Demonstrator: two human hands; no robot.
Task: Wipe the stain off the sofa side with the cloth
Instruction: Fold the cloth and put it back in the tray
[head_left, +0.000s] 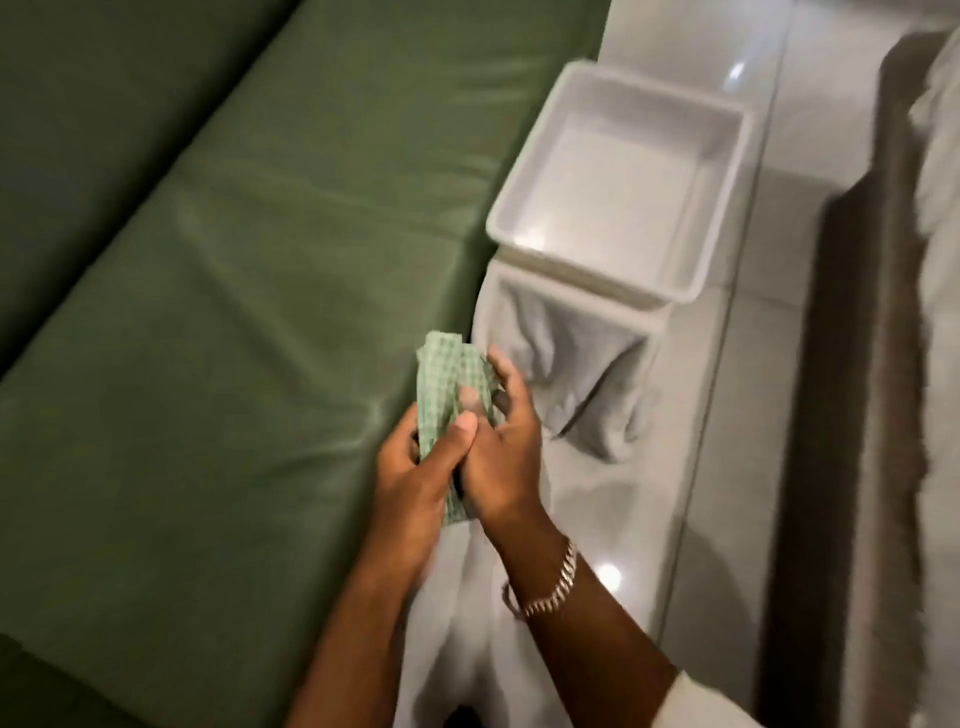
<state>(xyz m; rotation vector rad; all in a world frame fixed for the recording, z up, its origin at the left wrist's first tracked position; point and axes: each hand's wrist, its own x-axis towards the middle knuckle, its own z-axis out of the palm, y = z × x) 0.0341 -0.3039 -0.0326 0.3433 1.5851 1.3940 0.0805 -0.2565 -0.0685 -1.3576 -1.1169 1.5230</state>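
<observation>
Single head view, looking steeply down, close over sofa (208, 312); floor (727, 467) at right

Cloth (451, 387): green-and-white checked, bunched into a narrow upright wad, held clear of the surface over the right edge of the green sofa (218, 322) seat cushion, whose smooth, faintly creased cover shows no discernible stain in this blurred view.

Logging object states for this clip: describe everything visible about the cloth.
The cloth is green-and-white checked fabric, thin and soft-looking, bunched into a folded wad. Both hands hold it, the left hand from below and the right hand beside it. It sits above the edge of the green sofa cushion, near a grey fabric-lined bin. Motion blur hides finer detail.
</observation>
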